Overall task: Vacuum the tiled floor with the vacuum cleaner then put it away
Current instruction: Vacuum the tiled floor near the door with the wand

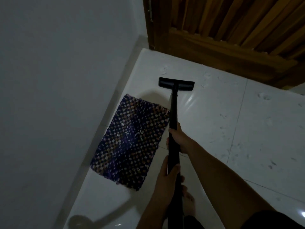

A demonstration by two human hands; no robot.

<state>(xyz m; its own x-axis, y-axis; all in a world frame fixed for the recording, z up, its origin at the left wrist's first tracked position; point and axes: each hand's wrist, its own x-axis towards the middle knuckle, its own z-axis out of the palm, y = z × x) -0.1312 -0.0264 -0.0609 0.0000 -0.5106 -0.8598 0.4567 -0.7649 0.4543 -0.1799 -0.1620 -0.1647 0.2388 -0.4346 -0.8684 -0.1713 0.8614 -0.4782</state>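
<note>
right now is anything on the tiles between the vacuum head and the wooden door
Nothing visible: bare tiled floor runs from the vacuum head to the wooden door. The woven mat lies left of the wand, by the wall.

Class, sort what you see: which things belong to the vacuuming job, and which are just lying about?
In the job: vacuum wand, floor head, tiled floor, left hand, right hand (both grip the wand).
Just there: woven mat, wooden door, wall.

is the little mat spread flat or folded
Spread flat: the woven mat lies as one open rectangle on the tiled floor.
</note>
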